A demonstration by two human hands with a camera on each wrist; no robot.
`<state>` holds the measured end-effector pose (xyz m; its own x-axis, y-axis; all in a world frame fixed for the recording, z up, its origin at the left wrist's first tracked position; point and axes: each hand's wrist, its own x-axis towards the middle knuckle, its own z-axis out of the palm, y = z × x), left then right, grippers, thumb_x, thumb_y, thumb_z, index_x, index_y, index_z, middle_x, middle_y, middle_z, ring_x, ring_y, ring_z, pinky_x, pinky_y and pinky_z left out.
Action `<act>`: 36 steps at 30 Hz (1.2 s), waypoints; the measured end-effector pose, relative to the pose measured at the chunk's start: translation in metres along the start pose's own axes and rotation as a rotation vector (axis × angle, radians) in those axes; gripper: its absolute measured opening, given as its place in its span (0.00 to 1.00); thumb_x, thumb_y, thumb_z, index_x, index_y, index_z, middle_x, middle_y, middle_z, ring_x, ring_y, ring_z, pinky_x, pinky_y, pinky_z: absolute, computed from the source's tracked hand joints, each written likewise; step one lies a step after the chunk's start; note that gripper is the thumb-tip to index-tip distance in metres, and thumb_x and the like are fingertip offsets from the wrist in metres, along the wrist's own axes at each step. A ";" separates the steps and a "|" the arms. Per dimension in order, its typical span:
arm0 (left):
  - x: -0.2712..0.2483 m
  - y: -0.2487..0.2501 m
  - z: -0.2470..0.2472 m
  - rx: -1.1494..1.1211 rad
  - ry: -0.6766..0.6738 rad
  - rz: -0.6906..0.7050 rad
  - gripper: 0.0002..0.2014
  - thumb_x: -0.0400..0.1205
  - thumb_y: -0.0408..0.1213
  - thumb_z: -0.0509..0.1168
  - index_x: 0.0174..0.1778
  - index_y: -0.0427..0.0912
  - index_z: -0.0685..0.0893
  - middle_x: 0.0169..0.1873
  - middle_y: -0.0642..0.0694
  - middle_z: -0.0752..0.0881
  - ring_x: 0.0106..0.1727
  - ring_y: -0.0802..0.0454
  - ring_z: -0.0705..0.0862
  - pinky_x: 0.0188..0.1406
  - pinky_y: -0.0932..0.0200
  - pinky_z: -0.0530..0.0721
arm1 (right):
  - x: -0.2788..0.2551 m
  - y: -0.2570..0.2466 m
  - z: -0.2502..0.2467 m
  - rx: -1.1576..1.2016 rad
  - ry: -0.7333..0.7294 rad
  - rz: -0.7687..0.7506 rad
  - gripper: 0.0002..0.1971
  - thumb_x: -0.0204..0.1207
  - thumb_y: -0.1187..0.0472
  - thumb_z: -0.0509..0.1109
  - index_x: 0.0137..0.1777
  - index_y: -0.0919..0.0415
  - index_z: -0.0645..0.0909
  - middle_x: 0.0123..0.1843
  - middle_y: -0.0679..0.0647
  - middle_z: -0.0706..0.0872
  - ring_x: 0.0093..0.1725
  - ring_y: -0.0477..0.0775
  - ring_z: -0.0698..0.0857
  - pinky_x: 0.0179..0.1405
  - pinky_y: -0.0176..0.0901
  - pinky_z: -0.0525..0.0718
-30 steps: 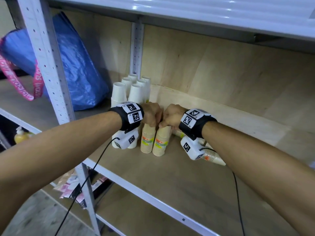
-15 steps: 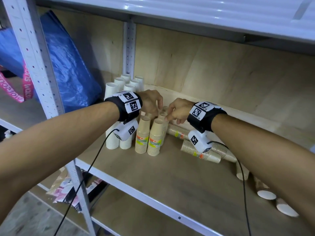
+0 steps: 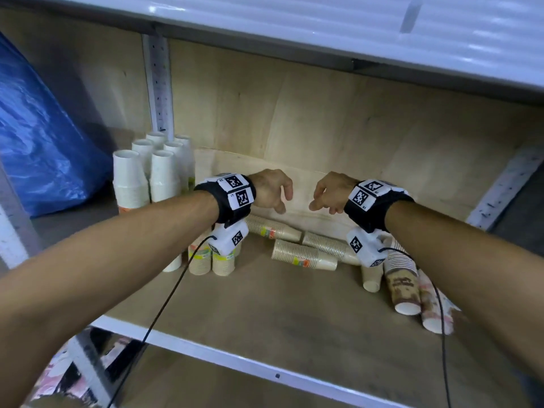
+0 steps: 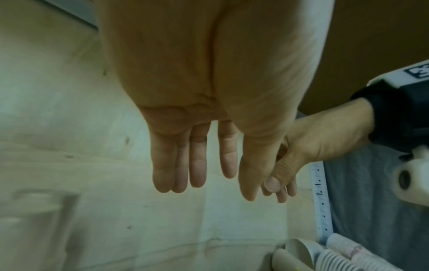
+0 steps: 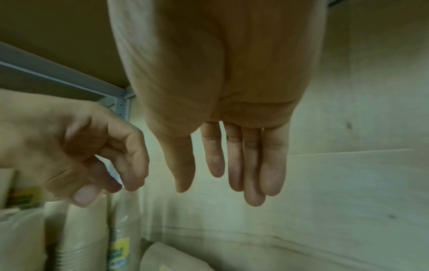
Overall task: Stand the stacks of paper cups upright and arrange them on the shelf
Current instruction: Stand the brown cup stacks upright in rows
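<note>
Several white cup stacks (image 3: 160, 175) stand upright at the shelf's back left. Two tan stacks (image 3: 223, 262) stand upright in front of them, partly hidden by my left wrist camera. Three tan stacks (image 3: 303, 256) lie on their sides in the middle. Printed brown and white stacks (image 3: 403, 285) lie tipped at the right. My left hand (image 3: 272, 191) and right hand (image 3: 329, 192) hover empty above the lying stacks, fingers relaxed and hanging down. The wrist views show my left hand's fingers (image 4: 197, 165) and right hand's fingers (image 5: 250, 165) straight, holding nothing.
A blue plastic bag (image 3: 44, 136) fills the bay to the left of the white upright post (image 3: 159, 83). The upper shelf (image 3: 323, 28) hangs low overhead. The wooden shelf board (image 3: 265, 313) has bare space in front of the cups. Packets lie on the lower level (image 3: 67, 375).
Both hands let go of the two upright tan stacks, lifted, and moved right over the lying stacks. The view shifted right, revealing the tipped stacks at the right.
</note>
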<state>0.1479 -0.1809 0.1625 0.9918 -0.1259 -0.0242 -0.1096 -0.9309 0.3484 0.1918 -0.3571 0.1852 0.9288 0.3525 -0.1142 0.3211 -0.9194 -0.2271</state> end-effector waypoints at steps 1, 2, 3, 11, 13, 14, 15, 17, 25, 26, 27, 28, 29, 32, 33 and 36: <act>0.004 0.005 0.004 0.004 -0.011 0.020 0.18 0.75 0.42 0.76 0.61 0.50 0.84 0.57 0.48 0.82 0.57 0.48 0.83 0.60 0.51 0.83 | 0.000 0.011 0.001 0.000 0.001 0.022 0.18 0.73 0.54 0.78 0.60 0.63 0.84 0.33 0.51 0.83 0.32 0.51 0.82 0.31 0.37 0.78; 0.007 0.010 0.009 0.007 -0.021 0.037 0.19 0.75 0.42 0.77 0.61 0.50 0.83 0.57 0.48 0.82 0.58 0.48 0.83 0.60 0.51 0.83 | -0.001 0.021 0.002 -0.001 0.006 0.043 0.18 0.73 0.54 0.78 0.59 0.63 0.85 0.33 0.51 0.83 0.33 0.51 0.82 0.31 0.37 0.78; 0.011 0.015 0.015 0.006 -0.031 0.051 0.19 0.75 0.42 0.76 0.62 0.51 0.83 0.57 0.49 0.81 0.58 0.49 0.82 0.60 0.51 0.83 | -0.002 0.031 0.003 -0.003 0.012 0.063 0.18 0.72 0.54 0.79 0.58 0.62 0.85 0.34 0.51 0.83 0.34 0.50 0.82 0.31 0.37 0.77; 0.031 0.037 0.061 0.002 -0.150 0.122 0.23 0.76 0.43 0.75 0.66 0.52 0.80 0.60 0.52 0.79 0.58 0.49 0.81 0.57 0.52 0.83 | 0.008 0.100 0.050 -0.041 -0.029 0.151 0.26 0.67 0.49 0.80 0.66 0.50 0.79 0.64 0.51 0.81 0.58 0.53 0.81 0.53 0.45 0.81; 0.038 0.037 0.073 0.004 -0.172 0.122 0.24 0.75 0.43 0.76 0.67 0.53 0.79 0.62 0.50 0.81 0.59 0.48 0.82 0.58 0.51 0.83 | 0.009 0.110 0.062 0.007 -0.059 0.162 0.30 0.69 0.53 0.80 0.71 0.51 0.76 0.69 0.54 0.78 0.64 0.56 0.80 0.58 0.48 0.83; 0.040 0.036 0.078 -0.003 -0.184 0.125 0.25 0.75 0.42 0.76 0.69 0.52 0.79 0.64 0.49 0.81 0.60 0.48 0.82 0.59 0.52 0.83 | 0.010 0.114 0.067 0.031 -0.079 0.167 0.32 0.70 0.55 0.79 0.74 0.52 0.73 0.72 0.55 0.77 0.67 0.57 0.79 0.60 0.48 0.83; 0.043 0.036 0.083 -0.008 -0.197 0.132 0.26 0.76 0.41 0.76 0.71 0.50 0.78 0.65 0.48 0.81 0.62 0.47 0.81 0.58 0.54 0.81 | 0.012 0.118 0.072 0.042 -0.096 0.168 0.34 0.71 0.56 0.79 0.77 0.52 0.71 0.74 0.55 0.75 0.70 0.58 0.78 0.61 0.47 0.81; 0.049 0.035 0.092 -0.019 -0.217 0.145 0.29 0.77 0.39 0.75 0.74 0.48 0.76 0.68 0.47 0.80 0.65 0.47 0.80 0.55 0.57 0.77 | 0.017 0.126 0.080 0.033 -0.111 0.164 0.37 0.72 0.57 0.77 0.80 0.52 0.67 0.78 0.54 0.72 0.73 0.57 0.76 0.62 0.43 0.75; 0.063 0.029 0.122 -0.021 -0.312 0.114 0.37 0.76 0.38 0.76 0.81 0.47 0.68 0.76 0.45 0.73 0.74 0.45 0.74 0.66 0.55 0.75 | 0.033 0.131 0.098 0.004 -0.143 0.128 0.41 0.73 0.58 0.77 0.83 0.57 0.62 0.79 0.56 0.72 0.75 0.58 0.75 0.70 0.44 0.74; 0.064 0.028 0.125 -0.005 -0.314 0.117 0.37 0.76 0.38 0.76 0.81 0.47 0.68 0.76 0.46 0.73 0.74 0.45 0.74 0.65 0.57 0.74 | 0.035 0.130 0.099 -0.016 -0.153 0.125 0.41 0.72 0.58 0.78 0.83 0.57 0.62 0.78 0.57 0.74 0.74 0.59 0.77 0.68 0.46 0.75; 0.065 0.027 0.127 0.019 -0.313 0.126 0.36 0.76 0.38 0.76 0.80 0.46 0.70 0.75 0.46 0.73 0.73 0.46 0.75 0.62 0.58 0.74 | 0.037 0.129 0.101 -0.034 -0.164 0.116 0.40 0.71 0.58 0.78 0.82 0.57 0.64 0.76 0.57 0.76 0.72 0.59 0.79 0.67 0.46 0.77; 0.066 0.027 0.128 0.046 -0.311 0.140 0.34 0.76 0.39 0.76 0.78 0.45 0.71 0.73 0.45 0.75 0.71 0.46 0.76 0.59 0.59 0.75 | 0.040 0.128 0.103 -0.054 -0.173 0.104 0.38 0.69 0.58 0.79 0.79 0.56 0.68 0.73 0.56 0.79 0.69 0.59 0.81 0.63 0.47 0.79; 0.066 0.026 0.130 0.070 -0.311 0.153 0.32 0.76 0.39 0.76 0.76 0.44 0.73 0.71 0.44 0.77 0.68 0.45 0.77 0.57 0.58 0.76 | 0.044 0.128 0.106 -0.070 -0.176 0.088 0.36 0.67 0.57 0.80 0.75 0.54 0.73 0.69 0.56 0.82 0.65 0.59 0.84 0.58 0.46 0.81; 0.070 0.024 0.135 0.101 -0.329 0.172 0.30 0.75 0.38 0.76 0.74 0.42 0.75 0.67 0.43 0.80 0.64 0.45 0.79 0.55 0.57 0.77 | 0.055 0.135 0.115 -0.129 -0.182 0.047 0.29 0.62 0.57 0.82 0.64 0.53 0.80 0.56 0.53 0.87 0.56 0.58 0.88 0.49 0.44 0.82; 0.071 0.023 0.136 0.109 -0.338 0.173 0.30 0.75 0.38 0.76 0.74 0.42 0.75 0.67 0.44 0.80 0.65 0.44 0.79 0.55 0.57 0.77 | 0.056 0.136 0.117 -0.138 -0.182 0.039 0.29 0.61 0.58 0.82 0.64 0.54 0.80 0.56 0.54 0.87 0.55 0.58 0.88 0.49 0.44 0.82; 0.073 0.021 0.139 0.117 -0.358 0.172 0.31 0.76 0.39 0.76 0.75 0.41 0.74 0.67 0.43 0.80 0.65 0.43 0.80 0.56 0.55 0.77 | 0.055 0.135 0.118 -0.155 -0.183 0.029 0.29 0.61 0.59 0.83 0.64 0.56 0.81 0.57 0.55 0.88 0.54 0.57 0.87 0.48 0.43 0.82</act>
<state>0.2083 -0.2573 0.0382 0.8751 -0.3748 -0.3062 -0.2988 -0.9161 0.2673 0.2645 -0.4407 0.0342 0.8937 0.3379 -0.2951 0.3321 -0.9405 -0.0714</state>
